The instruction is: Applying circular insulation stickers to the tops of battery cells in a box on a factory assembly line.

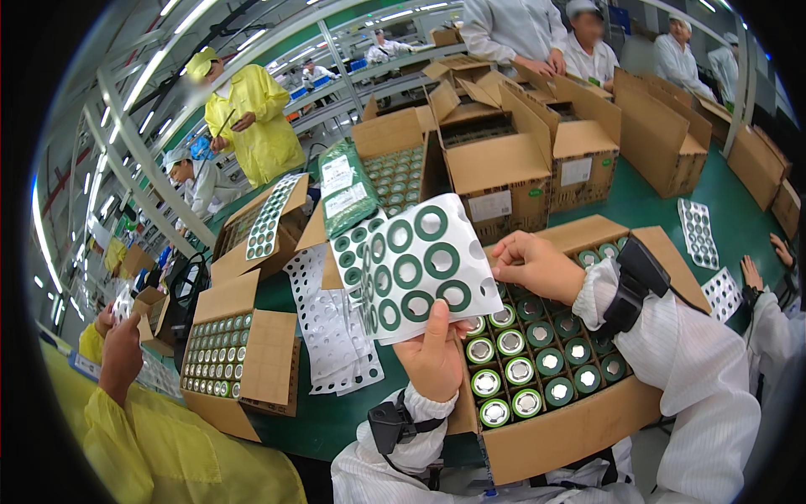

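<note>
My left hand [432,357] grips a white sheet of green ring stickers [423,258] by its lower edge, thumb on the front. Rows of rings cover most of the sheet; its right edge shows bare spots. My right hand [537,267] is closed in a pinch at that right edge; whatever its fingertips hold is too small to tell. Below both hands stands an open cardboard box [571,437] of upright cylindrical battery cells [510,342] in a divider grid. Cells in the left columns have bright, light-green rims; others carry dark green rings on top.
Used sticker sheets [332,336] lie left of my hands. Beyond are a green bubble-wrap pack [346,189] and another box of cells [217,353]. Open cartons [495,172] line the green table's far side. A person in yellow [159,428] works at left; another person's hand [750,273] rests at right.
</note>
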Action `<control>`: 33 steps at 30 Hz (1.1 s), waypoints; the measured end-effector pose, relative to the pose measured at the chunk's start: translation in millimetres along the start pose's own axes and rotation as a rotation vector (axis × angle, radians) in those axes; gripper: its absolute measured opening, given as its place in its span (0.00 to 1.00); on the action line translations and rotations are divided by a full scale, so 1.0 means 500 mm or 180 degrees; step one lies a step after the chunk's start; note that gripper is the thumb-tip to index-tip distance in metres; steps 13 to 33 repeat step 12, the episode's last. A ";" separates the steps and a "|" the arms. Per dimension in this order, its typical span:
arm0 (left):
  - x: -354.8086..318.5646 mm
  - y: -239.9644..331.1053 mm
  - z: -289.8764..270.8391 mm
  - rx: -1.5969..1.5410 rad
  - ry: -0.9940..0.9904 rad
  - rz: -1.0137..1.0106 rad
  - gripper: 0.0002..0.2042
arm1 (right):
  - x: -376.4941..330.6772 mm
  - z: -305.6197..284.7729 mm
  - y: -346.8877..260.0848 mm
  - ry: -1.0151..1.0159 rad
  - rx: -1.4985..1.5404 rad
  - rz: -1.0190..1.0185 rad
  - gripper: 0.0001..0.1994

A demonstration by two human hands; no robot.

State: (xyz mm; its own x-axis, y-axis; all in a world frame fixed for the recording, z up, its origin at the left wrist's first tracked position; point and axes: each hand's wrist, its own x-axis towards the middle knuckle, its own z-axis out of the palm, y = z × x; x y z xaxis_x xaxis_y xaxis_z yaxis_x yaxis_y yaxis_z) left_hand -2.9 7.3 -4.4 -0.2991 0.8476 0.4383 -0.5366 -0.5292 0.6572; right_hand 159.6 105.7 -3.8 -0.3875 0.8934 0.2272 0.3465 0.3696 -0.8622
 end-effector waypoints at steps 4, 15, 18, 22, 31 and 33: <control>0.004 -0.005 0.003 0.0183 0.0037 0.0053 0.09 | 0.002 -0.009 -0.013 0.0012 0.0009 0.0068 0.11; 0.000 -0.005 0.000 0.0312 -0.0033 0.0034 0.09 | -0.006 -0.004 -0.016 0.0118 -0.0370 -0.0164 0.12; 0.000 -0.005 0.000 0.0312 -0.0033 0.0034 0.09 | -0.006 -0.004 -0.016 0.0118 -0.0370 -0.0164 0.12; 0.000 -0.005 0.000 0.0312 -0.0033 0.0034 0.09 | -0.006 -0.004 -0.016 0.0118 -0.0370 -0.0164 0.12; 0.000 -0.005 0.000 0.0312 -0.0033 0.0034 0.09 | -0.006 -0.004 -0.016 0.0118 -0.0370 -0.0164 0.12; 0.000 -0.005 0.000 0.0312 -0.0033 0.0034 0.09 | -0.006 -0.004 -0.016 0.0118 -0.0370 -0.0164 0.12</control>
